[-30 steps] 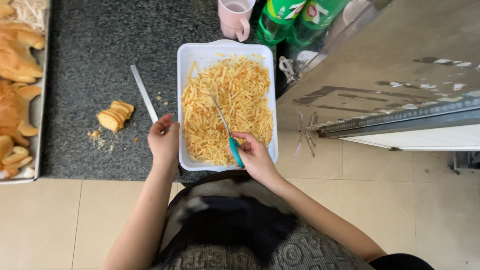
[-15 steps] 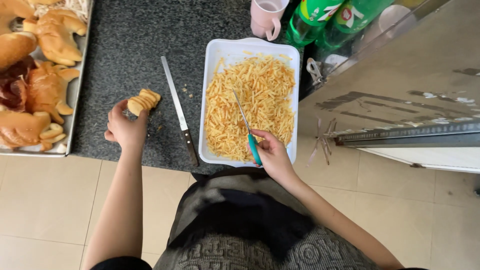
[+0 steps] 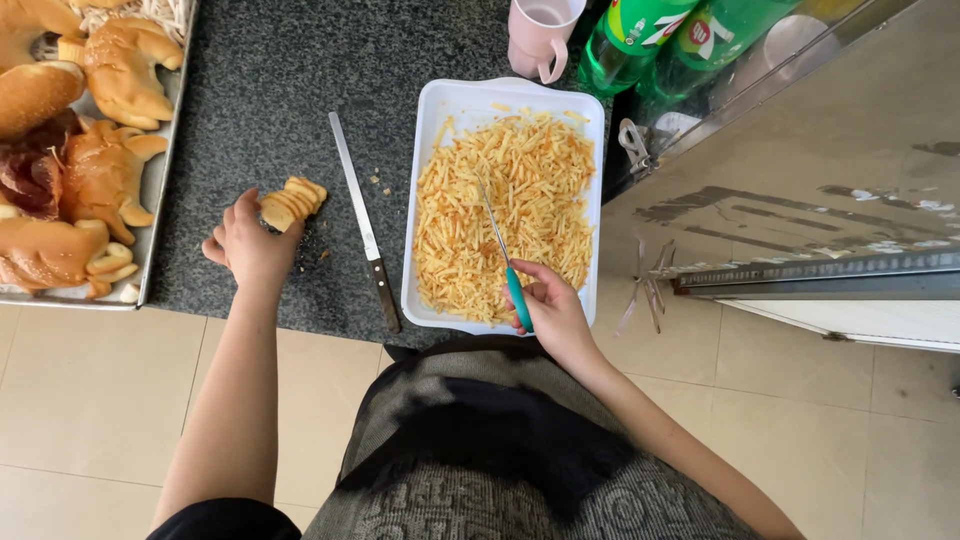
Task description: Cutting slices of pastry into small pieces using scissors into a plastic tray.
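1. A dark speckled counter (image 3: 280, 80) is running across the far part of the view, with pale floor tiles (image 3: 90, 400) lying near the person, who is standing close against its edge
2. The left hand (image 3: 248, 243) is closing its fingers on a sliced bread piece (image 3: 292, 201), gripping it at the near-left end so the cut slices are staying together
3. A long knife (image 3: 362, 220) is lying free on the counter between the bread and the tray, blade pointing far and dark handle near, so it is sitting within easy reach of either hand
4. The right hand (image 3: 550, 312) is grasping a teal-handled tool (image 3: 506, 258), probably tongs, though I cannot tell for sure; its thin metal end is resting in the potato sticks (image 3: 505, 215), angled far-left
5. The sticks are filling a white tray (image 3: 435, 110) placed straight ahead of the person, whose raised rim is keeping the loose heap in
6. A metal tray (image 3: 160, 190) of bread rolls (image 3: 110, 70) is sitting at the far left, just beside the left hand
7. A pink mug (image 3: 540, 35) and green bottles (image 3: 660, 40) are standing far, beyond the white tray and out of the working space
8. A metal cabinet (image 3: 800, 170) is filling the right side
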